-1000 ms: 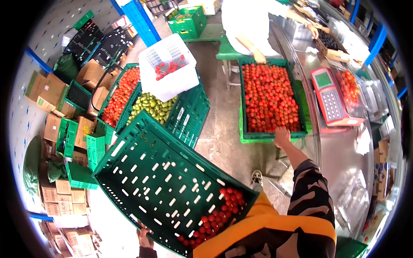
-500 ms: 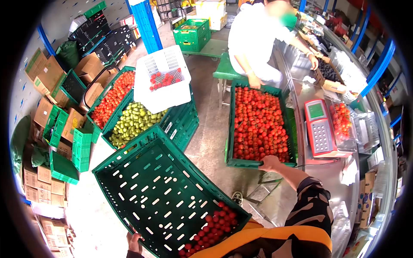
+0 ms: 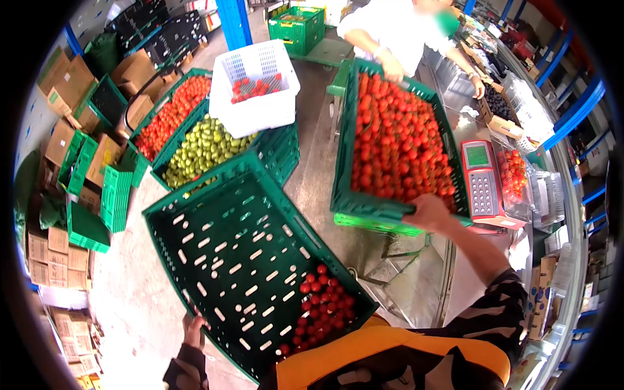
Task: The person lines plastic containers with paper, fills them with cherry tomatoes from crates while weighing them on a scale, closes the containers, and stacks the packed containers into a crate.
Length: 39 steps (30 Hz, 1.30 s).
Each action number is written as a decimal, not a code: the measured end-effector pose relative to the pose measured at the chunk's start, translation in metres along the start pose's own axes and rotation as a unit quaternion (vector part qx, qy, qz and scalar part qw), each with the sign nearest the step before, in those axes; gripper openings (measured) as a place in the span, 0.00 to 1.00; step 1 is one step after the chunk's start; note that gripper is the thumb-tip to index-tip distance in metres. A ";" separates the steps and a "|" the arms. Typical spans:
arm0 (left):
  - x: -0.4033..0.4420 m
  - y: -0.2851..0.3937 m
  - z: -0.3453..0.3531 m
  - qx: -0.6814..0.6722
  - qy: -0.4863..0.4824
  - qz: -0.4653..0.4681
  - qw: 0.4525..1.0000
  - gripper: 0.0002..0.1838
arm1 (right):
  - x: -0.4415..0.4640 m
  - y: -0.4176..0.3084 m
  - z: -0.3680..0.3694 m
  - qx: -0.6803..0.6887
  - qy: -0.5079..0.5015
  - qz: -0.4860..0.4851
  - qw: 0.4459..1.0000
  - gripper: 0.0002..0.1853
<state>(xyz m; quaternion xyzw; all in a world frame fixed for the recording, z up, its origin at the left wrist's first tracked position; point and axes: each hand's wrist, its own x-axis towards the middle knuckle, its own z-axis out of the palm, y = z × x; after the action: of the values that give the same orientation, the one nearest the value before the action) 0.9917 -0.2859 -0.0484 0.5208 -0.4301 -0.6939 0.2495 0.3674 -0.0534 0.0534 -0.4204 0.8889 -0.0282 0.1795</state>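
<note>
My left hand [image 3: 194, 329] is closed on the left rim of a dark green crate [image 3: 227, 260], which rests tilted against my body. Small red tomatoes [image 3: 325, 305] have gathered in its near right corner; the rest of its slotted floor is bare. On the right, my right hand [image 3: 431, 213] grips the near rim of a second green crate [image 3: 377, 205] full of red cherry tomatoes [image 3: 403, 143]. A co-worker's hand [image 3: 392, 67] holds the far rim of that crate. It is raised and tilted above a bright green crate [image 3: 370, 225].
A white basket [image 3: 257, 114] with a few tomatoes stands on crates at the left, beside crates of green fruit [image 3: 205, 153] and red tomatoes [image 3: 172, 114]. A red scale [image 3: 482, 182] is on the metal counter at right. Cardboard boxes [image 3: 55, 260] line the left.
The full tomato crate has risen and tilted, held by my right hand and the co-worker's. The tomatoes in my left crate have shifted slightly. My view has moved a little.
</note>
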 end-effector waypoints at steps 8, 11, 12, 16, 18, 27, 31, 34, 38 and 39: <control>0.075 0.002 0.074 0.077 -0.166 -0.020 0.983 0.36 | -0.050 -0.025 -0.112 0.049 0.089 0.007 0.995 0.16; 0.105 -0.002 0.120 0.120 -0.200 -0.023 0.972 0.35 | -0.062 -0.012 -0.114 0.016 0.086 -0.002 0.996 0.16; 0.115 -0.002 0.137 0.126 -0.210 -0.014 0.969 0.38 | -0.063 -0.006 -0.113 0.001 0.077 -0.005 0.997 0.17; 0.150 -0.007 0.196 0.144 -0.252 -0.015 0.957 0.26 | -0.082 0.003 -0.104 -0.009 0.040 0.027 0.999 0.17; 0.176 -0.023 0.226 0.155 -0.256 -0.002 0.954 0.21 | -0.087 0.020 -0.096 -0.036 0.024 0.008 0.999 0.18; 0.271 -0.014 0.343 0.192 -0.287 -0.107 0.932 0.19 | -0.087 0.051 -0.059 -0.021 -0.037 0.006 0.999 0.14; 0.334 -0.015 0.414 0.208 -0.311 -0.141 0.916 0.15 | -0.066 0.049 -0.046 -0.032 -0.134 0.103 0.985 0.13; 0.381 -0.023 0.471 0.194 -0.356 -0.172 0.898 0.18 | -0.062 0.067 -0.029 0.027 -0.064 0.048 0.996 0.11; 0.445 -0.038 0.550 0.251 -0.384 -0.130 0.879 0.20 | -0.028 0.047 -0.038 0.043 -0.019 0.054 0.997 0.08; 0.469 -0.058 0.569 0.258 -0.391 -0.114 0.876 0.32 | -0.021 0.049 -0.035 0.044 -0.021 0.061 0.997 0.08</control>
<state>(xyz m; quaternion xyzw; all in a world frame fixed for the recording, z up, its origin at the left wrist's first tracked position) 0.3085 -0.4372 -0.2864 0.2983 -0.5936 -0.7294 -0.1632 0.3319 -0.0092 0.0827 -0.3579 0.9067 -0.0472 0.2179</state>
